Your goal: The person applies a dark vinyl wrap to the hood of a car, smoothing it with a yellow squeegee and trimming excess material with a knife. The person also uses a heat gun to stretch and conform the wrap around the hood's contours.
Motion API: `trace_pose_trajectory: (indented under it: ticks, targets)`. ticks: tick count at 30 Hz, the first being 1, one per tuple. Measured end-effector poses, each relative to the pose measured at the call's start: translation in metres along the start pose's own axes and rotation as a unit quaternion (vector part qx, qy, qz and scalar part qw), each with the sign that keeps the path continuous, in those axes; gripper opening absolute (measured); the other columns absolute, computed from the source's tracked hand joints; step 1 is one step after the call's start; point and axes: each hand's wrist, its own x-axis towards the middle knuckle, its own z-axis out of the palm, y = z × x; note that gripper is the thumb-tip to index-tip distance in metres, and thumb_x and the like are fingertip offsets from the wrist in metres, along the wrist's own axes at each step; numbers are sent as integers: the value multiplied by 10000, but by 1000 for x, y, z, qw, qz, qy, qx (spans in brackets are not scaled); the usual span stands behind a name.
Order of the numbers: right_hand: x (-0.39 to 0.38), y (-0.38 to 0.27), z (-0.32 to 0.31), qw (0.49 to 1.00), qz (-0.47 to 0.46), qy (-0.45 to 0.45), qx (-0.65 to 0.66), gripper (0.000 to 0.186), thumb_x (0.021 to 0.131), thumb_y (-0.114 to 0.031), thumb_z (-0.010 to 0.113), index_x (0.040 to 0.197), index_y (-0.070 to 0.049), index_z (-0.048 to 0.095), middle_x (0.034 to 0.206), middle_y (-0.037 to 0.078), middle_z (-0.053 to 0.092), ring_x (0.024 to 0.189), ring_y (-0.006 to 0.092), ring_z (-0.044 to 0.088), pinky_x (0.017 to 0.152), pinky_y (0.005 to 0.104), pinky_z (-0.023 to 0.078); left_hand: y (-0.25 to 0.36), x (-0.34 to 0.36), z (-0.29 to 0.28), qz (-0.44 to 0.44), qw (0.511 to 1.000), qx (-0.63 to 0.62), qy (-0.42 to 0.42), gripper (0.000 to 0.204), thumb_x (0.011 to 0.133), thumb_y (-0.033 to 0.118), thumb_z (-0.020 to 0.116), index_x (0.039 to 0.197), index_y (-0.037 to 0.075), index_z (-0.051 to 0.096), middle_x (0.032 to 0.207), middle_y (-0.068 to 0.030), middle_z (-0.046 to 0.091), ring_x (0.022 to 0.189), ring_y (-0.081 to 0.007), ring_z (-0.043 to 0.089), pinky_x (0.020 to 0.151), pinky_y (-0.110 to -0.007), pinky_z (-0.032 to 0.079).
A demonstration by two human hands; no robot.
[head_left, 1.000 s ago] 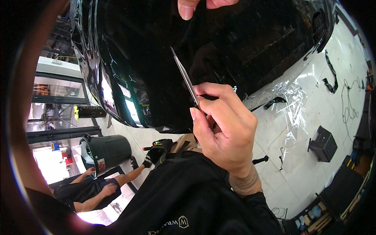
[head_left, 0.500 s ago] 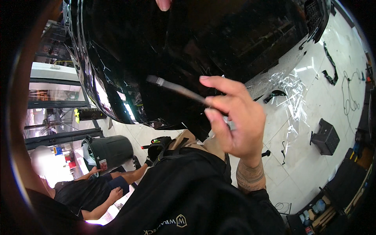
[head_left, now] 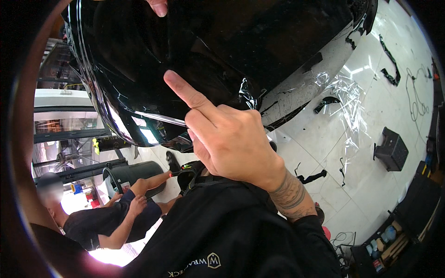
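Observation:
A large glossy black car body panel (head_left: pixel 208 32), which looks like a bumper, fills the upper middle. My right hand (head_left: pixel 236 139) is over its lower part, index finger stretched out to the upper left, the other fingers and thumb curled in. From the curled fingers a slim silver tool (head_left: pixel 160 118) juts to the left; its kind is not clear. Only the fingertips of my left hand (head_left: pixel 159 8) show at the top edge, against the panel; the rest is out of view. Crumpled clear film (head_left: pixel 249 94) sticks up from the panel right of my index finger.
At the lower left a person in dark clothes (head_left: pixel 102 213) stands beside a dark green bin (head_left: pixel 139 178). Loose clear film (head_left: pixel 350 111), black trim pieces (head_left: pixel 390 62) and a dark grey box (head_left: pixel 391 149) lie on the tiled floor at right. An open tool case (head_left: pixel 384 245) stands lower right.
My right hand has moved left and lower over the panel, turning its back upward and stretching out the index finger. My left fingertips have shifted left. The person at left has shifted posture.

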Motion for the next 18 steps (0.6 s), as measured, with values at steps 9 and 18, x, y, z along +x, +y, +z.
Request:
trace_pose_trajectory:
  ticks: [9, 18]
  targets:
    - [-21, 13, -16, 1000, 30, -4, -8, 92, 780, -63, 608, 728, -33, 539, 1483, 117, 516, 514, 135, 574, 463, 257, 438, -10, -1, 10, 18, 1000, -11, 19, 237, 814, 273, 771, 819, 53, 682, 820, -35, 685, 826, -198, 623, 766, -396, 482]
    - [-47, 33, -24, 999, 34, -9, 20, 76, 765, -52, 609, 741, -24, 543, 1440, 126, 557, 544, 149, 598, 485, 248, 446, 12, -1, -5, -31, 999, 22, -30, 223, 859, 281, 736, 861, 63, 692, 866, -10, 675, 872, -189, 588, 847, -396, 400]
